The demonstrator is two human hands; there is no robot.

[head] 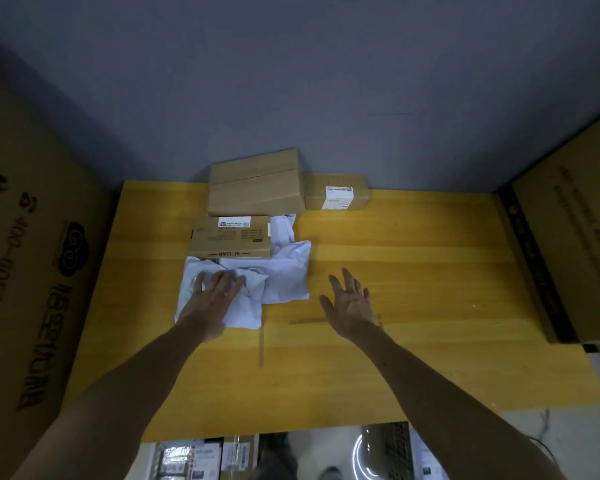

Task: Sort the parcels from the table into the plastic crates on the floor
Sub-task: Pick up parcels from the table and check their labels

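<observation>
On the yellow wooden table point(413, 265) lie several parcels. My left hand point(212, 299) rests flat, fingers spread, on a crumpled white poly bag point(243, 306) near the table's middle left. A second white bag point(288, 271) lies right beside it, partly under a flat labelled cardboard box point(231, 239). Behind that sits a larger plain cardboard box point(255, 183), and to its right a small labelled box point(336, 192) against the wall. My right hand point(349, 301) hovers open above bare table, right of the bags, holding nothing.
Big cardboard cartons flank the table: one on the left point(32, 271), one on the right point(575, 244). Below the table's near edge, a crate with labelled parcels point(201, 459) shows on the floor at left, and a dark crate point(392, 452) to its right.
</observation>
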